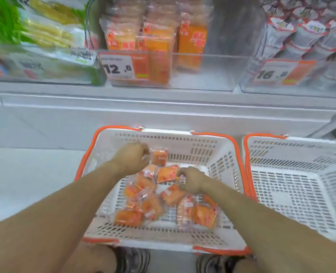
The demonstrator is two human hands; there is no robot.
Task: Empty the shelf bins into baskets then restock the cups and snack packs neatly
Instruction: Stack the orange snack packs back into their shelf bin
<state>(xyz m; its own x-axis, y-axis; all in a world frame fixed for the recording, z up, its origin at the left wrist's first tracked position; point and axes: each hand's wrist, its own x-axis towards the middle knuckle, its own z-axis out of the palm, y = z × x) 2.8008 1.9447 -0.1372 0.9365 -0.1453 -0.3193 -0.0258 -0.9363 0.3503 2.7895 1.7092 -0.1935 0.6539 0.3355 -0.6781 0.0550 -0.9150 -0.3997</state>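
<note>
A white basket with orange handles (pixel 218 154) sits on the floor in front of me and holds several orange snack packs (pixel 143 209). My left hand (pixel 132 156) is inside it near the back wall, fingers curled on one orange snack pack (pixel 159 157). My right hand (pixel 191 182) is lower and to the right, gripping the edge of another orange pack (pixel 167 173). Above, a clear shelf bin (pixel 202 71) with a 12.8 price tag holds upright orange packs (pixel 190 44) at its left and middle. Its right part shows only the bin's bare bottom.
A second white basket (pixel 293 186) stands to the right with nothing in it. Left shelf bin holds green and yellow packs (pixel 45 36). Right bin holds red-and-white cups (pixel 308 32) behind a 16 price tag. The white shelf ledge (pixel 163 107) juts out above the baskets. My shoes (pixel 135 259) touch the basket's front.
</note>
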